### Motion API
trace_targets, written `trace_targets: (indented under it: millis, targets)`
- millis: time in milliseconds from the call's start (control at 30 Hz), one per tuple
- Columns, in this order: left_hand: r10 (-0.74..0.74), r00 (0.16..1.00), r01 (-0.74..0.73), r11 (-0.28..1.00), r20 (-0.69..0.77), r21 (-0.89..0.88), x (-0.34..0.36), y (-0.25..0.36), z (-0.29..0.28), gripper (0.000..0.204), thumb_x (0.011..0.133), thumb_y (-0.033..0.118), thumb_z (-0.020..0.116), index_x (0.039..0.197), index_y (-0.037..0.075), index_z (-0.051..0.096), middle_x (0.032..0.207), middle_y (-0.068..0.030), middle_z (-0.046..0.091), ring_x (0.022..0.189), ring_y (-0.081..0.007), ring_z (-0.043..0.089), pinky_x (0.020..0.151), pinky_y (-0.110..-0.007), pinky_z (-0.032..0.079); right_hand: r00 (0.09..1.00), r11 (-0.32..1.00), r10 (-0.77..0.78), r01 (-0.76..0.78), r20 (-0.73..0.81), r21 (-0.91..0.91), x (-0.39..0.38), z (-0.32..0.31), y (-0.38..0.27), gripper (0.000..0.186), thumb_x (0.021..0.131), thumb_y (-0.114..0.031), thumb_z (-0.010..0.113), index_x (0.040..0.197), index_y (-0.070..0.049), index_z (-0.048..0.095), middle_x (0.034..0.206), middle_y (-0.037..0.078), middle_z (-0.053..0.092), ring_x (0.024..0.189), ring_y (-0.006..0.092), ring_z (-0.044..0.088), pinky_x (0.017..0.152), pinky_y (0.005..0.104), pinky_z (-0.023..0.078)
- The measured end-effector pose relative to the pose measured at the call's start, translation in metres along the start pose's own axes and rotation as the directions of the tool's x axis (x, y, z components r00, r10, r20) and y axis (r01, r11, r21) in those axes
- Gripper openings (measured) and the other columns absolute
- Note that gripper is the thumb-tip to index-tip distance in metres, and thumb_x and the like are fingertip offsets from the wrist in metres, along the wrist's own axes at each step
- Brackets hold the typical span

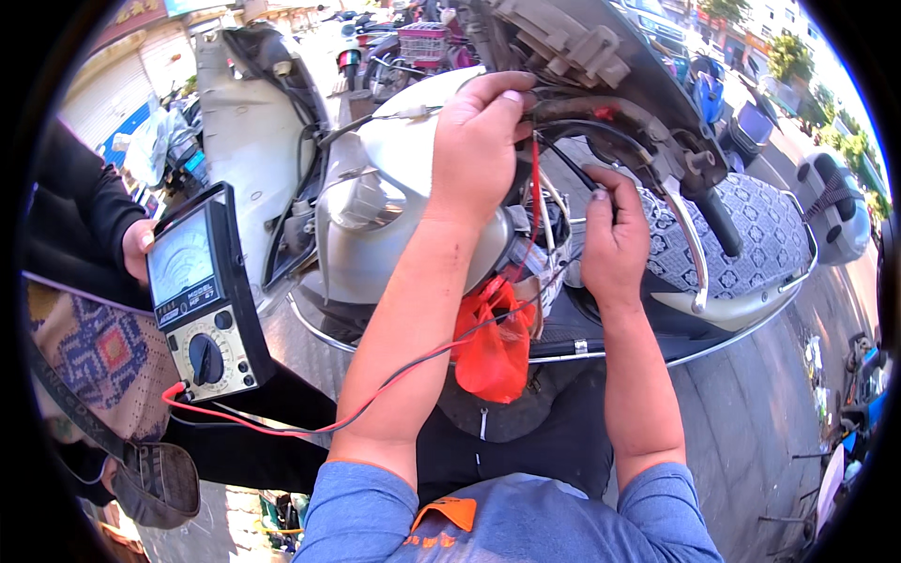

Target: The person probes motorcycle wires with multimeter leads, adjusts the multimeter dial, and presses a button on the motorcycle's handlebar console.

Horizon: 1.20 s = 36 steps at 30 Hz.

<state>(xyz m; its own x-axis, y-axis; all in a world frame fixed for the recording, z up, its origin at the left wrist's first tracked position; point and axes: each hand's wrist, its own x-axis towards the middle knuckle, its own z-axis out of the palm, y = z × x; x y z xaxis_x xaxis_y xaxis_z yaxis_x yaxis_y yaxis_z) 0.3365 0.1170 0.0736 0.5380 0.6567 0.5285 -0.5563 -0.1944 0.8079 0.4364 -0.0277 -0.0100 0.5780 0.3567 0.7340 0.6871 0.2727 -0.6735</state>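
My left hand (477,141) is closed in a pinch at the opened front of a scooter, on a dark cable (375,118) that runs in from the left. Just below its fingertips hangs a red test probe (536,183); whether the fingers also grip it, I cannot tell. A black test probe (571,163) is held in my right hand (615,235), its tip slanting up towards the left fingertips. Red and black test leads (404,368) cross my left forearm to an analog multimeter (199,291). Another person's hand (138,246) steadies the meter at the left.
A red plastic bag (495,342) hangs below my hands. The scooter's handlebar (718,220) and patterned seat (737,235) lie to the right. A loose pale body panel (253,159) stands at the left. A bystander's dark bag (155,479) is at lower left.
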Motion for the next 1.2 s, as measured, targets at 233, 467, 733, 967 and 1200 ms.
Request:
trace_targets:
  millis: [233,467,733,967,1200]
  targets:
    - [0.193,0.981,-0.189,0.974,-0.017,0.122,0.016,-0.025,0.008,0.027,0.102,0.010,0.061,0.118,-0.006,0.075,0.095,-0.0076,0.075,0.084,-0.0124,0.066,0.078,-0.028,0.055,0.997,0.993,0.068,-0.065,0.032,-0.094,-0.001,-0.011,0.012,0.031,0.111,-0.008,0.050,0.133,0.002,0.070,0.126,0.013,0.072,0.119,0.0203,0.065,0.109,0.0352,0.047]
    - [0.171,0.984,-0.162,0.970,-0.038,0.180,0.004,-0.010,0.001,0.028,0.104,0.011,0.062,0.121,-0.008,0.074,0.096,-0.0074,0.074,0.085,-0.0115,0.065,0.078,-0.029,0.053,0.993,0.993,0.104,-0.100,0.062,-0.067,-0.004,-0.001,0.016,0.032,0.113,-0.008,0.049,0.136,0.003,0.069,0.128,0.012,0.071,0.118,0.0190,0.063,0.108,0.0343,0.047]
    - [0.202,0.978,-0.188,0.957,-0.043,0.223,0.002,-0.012,0.005,0.029,0.101,0.011,0.064,0.122,-0.009,0.073,0.100,-0.0110,0.076,0.090,-0.0148,0.069,0.083,-0.031,0.056,0.995,0.993,0.088,-0.084,0.051,-0.077,-0.003,-0.003,0.018,0.033,0.113,-0.007,0.048,0.136,0.002,0.069,0.128,0.011,0.071,0.117,0.0177,0.063,0.106,0.0331,0.047]
    - [0.221,0.974,-0.202,0.938,-0.037,0.282,0.000,-0.007,0.005,0.031,0.102,0.012,0.063,0.121,-0.009,0.073,0.100,-0.0122,0.076,0.090,-0.0159,0.069,0.084,-0.032,0.056,0.997,0.994,0.067,-0.063,0.049,-0.087,-0.004,-0.004,0.010,0.033,0.114,-0.008,0.048,0.137,0.002,0.069,0.130,0.012,0.071,0.120,0.0197,0.063,0.108,0.0344,0.047]
    - [0.194,0.980,-0.177,0.949,-0.042,0.262,-0.004,-0.002,0.006,0.030,0.103,0.012,0.060,0.121,-0.008,0.075,0.096,-0.0115,0.076,0.086,-0.0161,0.068,0.081,-0.033,0.055,0.996,0.994,0.080,-0.076,0.048,-0.082,-0.005,-0.006,0.003,0.034,0.115,-0.010,0.047,0.138,0.002,0.068,0.131,0.012,0.070,0.120,0.0199,0.063,0.107,0.0344,0.047]
